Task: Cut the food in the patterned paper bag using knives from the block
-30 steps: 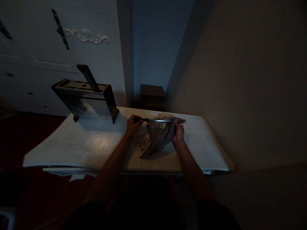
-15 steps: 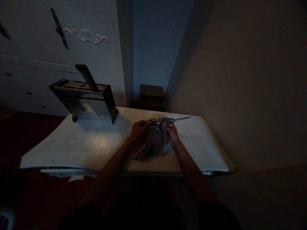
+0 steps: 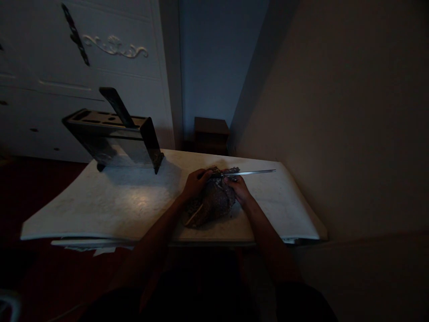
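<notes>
- On the pale tabletop, between the two hands, lies a crumpled patterned cloth, soft and bunched into a rounded heap with a lighter hem at its near-left corner.
- The left hand has its fingers curled around the dark handle end of a knife; the handle itself is mostly hidden by the fingers and the cloth.
- The right hand presses the cloth with bent fingers, pinching the fabric around the blade just where it leaves the handle.
- The blade is thin, straight and shiny metal, running out to the right of the right hand's fingers, level above the tabletop, its tip well clear of the cloth.
- Well to the left of the left hand's fingers stands a knife block, a tilted box with glossy reflective sides, dark end panels and slots on top; one dark flat handle sticks up from it at a slant.
- The tabletop is smooth and faintly mottled, with rounded edges.
- The lighting is dim, so finer textures cannot be told.
</notes>
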Demonstrator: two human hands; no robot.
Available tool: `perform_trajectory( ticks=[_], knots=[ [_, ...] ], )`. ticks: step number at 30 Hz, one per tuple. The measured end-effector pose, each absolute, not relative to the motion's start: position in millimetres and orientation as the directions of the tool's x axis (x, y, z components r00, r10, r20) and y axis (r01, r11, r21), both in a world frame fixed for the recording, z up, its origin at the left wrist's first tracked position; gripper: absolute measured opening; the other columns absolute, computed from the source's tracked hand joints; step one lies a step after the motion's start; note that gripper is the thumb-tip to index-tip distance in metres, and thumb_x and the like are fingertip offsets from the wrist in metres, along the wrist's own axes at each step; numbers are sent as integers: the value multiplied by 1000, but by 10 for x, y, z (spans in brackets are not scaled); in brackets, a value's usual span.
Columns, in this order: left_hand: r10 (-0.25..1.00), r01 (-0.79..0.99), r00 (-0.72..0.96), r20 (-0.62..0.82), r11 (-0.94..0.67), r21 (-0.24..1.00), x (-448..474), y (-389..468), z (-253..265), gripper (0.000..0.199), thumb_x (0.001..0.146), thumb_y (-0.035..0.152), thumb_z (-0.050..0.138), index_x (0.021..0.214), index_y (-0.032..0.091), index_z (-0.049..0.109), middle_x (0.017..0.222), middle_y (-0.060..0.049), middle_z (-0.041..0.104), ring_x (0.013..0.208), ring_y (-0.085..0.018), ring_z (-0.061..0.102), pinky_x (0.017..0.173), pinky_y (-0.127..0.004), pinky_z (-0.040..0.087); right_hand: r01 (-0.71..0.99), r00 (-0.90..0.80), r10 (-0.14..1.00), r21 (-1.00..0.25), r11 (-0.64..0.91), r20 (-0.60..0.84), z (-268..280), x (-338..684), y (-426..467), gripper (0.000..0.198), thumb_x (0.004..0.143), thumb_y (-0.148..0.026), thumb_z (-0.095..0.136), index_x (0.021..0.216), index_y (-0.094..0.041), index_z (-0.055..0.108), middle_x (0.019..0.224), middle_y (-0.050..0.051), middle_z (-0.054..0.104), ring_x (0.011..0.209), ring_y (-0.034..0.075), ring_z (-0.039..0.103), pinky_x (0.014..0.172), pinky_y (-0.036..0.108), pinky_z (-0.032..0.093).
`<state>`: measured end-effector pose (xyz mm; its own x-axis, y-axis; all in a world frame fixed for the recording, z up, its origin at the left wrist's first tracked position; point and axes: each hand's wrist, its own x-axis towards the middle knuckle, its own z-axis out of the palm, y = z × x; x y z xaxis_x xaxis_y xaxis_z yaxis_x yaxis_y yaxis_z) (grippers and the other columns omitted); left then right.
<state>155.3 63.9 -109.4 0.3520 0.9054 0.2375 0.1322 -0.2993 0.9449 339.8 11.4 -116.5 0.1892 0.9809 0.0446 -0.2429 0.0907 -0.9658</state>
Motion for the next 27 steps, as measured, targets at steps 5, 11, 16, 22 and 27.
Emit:
perform_trajectory(
  ticks=[5, 11, 16, 22, 27],
  knots=[
    [906, 125, 353, 235, -294, 948, 1559, 620, -1072, 44, 86, 53, 54, 84, 12, 70, 76, -1, 65, 73, -15, 57, 67, -23, 43, -326, 143, 990, -945, 35, -12, -1129, 3405, 80, 44, 54, -31, 87, 95, -23, 73, 96, 1, 74, 96, 24, 68, 92, 38, 50],
    [897, 129, 374, 235, -301, 945, 1581, 626, -1099, 47, 88, 53, 50, 89, 11, 71, 86, -4, 69, 83, -18, 61, 75, -26, 45, -397, 146, 988, -918, 6, -57, -1137, 3423, 89, 36, 52, -26, 86, 85, -21, 72, 86, 0, 75, 82, 21, 69, 86, 34, 53],
    [885, 140, 391, 254, -330, 933, 1613, 640, -1144, 44, 89, 51, 49, 94, 12, 69, 92, -6, 69, 90, -20, 62, 81, -29, 46, -420, 159, 985, -908, 8, -65, -1168, 3432, 117, 30, 52, -27, 83, 79, -22, 71, 85, 0, 75, 83, 22, 70, 87, 36, 54],
    [874, 74, 391, 289, -343, 937, 1625, 653, -1165, 31, 83, 44, 59, 92, 15, 64, 96, -5, 69, 90, -19, 63, 85, -31, 48, -431, 176, 983, -902, 35, -46, -1175, 3455, 135, 31, 52, -23, 80, 81, -23, 70, 87, -2, 75, 91, 22, 69, 94, 36, 51],
    [871, 101, 355, 340, -398, 912, 1611, 650, -1190, 24, 79, 32, 63, 96, 17, 61, 103, -6, 67, 98, -21, 61, 94, -36, 46, -424, 119, 993, -905, 25, -28, -1156, 3433, 126, 39, 52, -26, 81, 89, -24, 71, 91, -1, 74, 94, 23, 69, 95, 37, 52]
  ],
)
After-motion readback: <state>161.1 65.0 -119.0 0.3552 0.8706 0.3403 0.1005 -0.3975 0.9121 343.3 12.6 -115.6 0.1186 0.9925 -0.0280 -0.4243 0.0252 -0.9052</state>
